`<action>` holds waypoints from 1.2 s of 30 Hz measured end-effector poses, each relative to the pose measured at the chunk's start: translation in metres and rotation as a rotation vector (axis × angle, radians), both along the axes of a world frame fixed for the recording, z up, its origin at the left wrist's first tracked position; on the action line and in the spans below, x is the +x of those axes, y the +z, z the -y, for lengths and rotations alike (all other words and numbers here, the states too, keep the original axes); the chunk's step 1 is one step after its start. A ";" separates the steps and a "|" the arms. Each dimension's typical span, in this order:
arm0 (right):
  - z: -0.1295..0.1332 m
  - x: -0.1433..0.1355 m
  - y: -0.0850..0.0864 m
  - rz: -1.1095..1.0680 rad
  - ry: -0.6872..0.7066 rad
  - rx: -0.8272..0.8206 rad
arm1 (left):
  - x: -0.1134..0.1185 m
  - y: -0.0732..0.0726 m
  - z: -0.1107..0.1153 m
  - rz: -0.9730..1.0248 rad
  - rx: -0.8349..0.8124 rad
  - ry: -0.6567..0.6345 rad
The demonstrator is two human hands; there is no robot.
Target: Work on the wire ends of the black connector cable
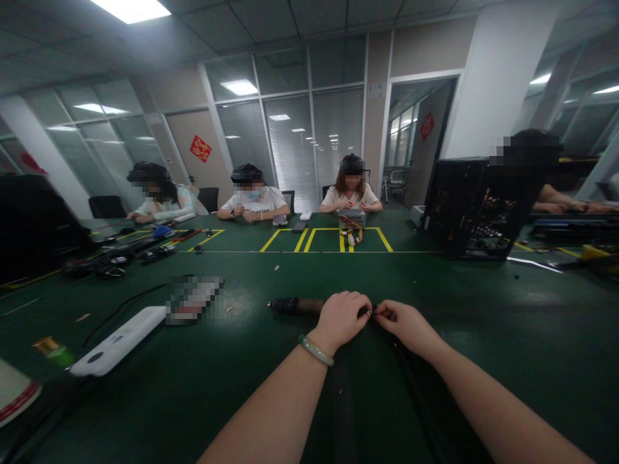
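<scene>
My left hand (341,316), with a pale bangle at its wrist, is wrapped over the rear part of a dark electric screwdriver (297,306). The tool's narrow tip points left, and its body lies level just above or on the green table; I cannot tell which. Close by on the right, my right hand (403,325) is closed in a pinch on the end of a black cable (413,377). A small shiny metal part shows between the two hands, at the tool's rear end. Whether the cable end is inside the tool is hidden by the fingers.
On the green table (271,380), a white power strip (120,341) and a blurred phone (196,299) lie left, near a paper cup (14,393). A black computer case (459,209) stands right. Several people sit around, one behind a power supply (352,222).
</scene>
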State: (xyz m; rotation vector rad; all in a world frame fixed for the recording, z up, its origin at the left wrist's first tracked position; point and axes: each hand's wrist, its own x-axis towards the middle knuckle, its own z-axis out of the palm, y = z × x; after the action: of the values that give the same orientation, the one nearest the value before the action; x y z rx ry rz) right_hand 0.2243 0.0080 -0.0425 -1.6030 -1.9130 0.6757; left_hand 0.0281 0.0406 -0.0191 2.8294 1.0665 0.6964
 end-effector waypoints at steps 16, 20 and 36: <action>0.001 0.000 -0.001 -0.035 0.003 -0.024 | 0.000 0.000 0.000 -0.018 0.009 0.021; 0.001 0.000 -0.001 -0.016 -0.006 -0.014 | 0.001 -0.001 0.000 0.000 0.020 0.016; 0.003 -0.003 0.006 0.000 -0.012 0.009 | 0.001 -0.002 -0.002 -0.033 0.017 0.008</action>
State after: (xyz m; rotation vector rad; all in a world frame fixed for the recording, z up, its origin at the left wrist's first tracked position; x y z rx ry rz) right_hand 0.2217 0.0052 -0.0369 -1.6072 -1.9026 0.6612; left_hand 0.0294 0.0423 -0.0210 2.8623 1.0824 0.6651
